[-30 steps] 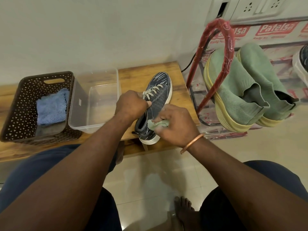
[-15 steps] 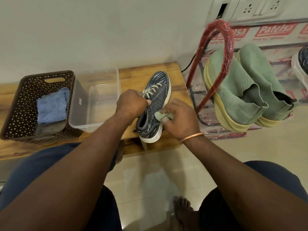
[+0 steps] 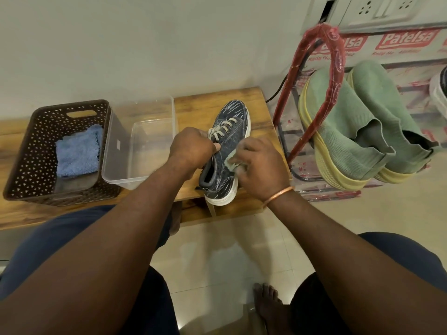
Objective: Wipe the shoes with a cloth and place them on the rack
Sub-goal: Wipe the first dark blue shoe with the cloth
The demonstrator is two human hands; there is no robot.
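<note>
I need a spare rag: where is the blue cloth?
In the head view, the blue cloth lies at far left inside the brown basket, beside the clear plastic tub.

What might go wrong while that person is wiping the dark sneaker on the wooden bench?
1. The dark sneaker has its heel at the front edge of the bench; if the left hand loosens, it might slide to the floor.
2. A lace end dangles below the heel and could snag when the shoe is lifted toward the rack.
3. The green cloth is bunched small under the right hand, so parts may get missed.
</note>
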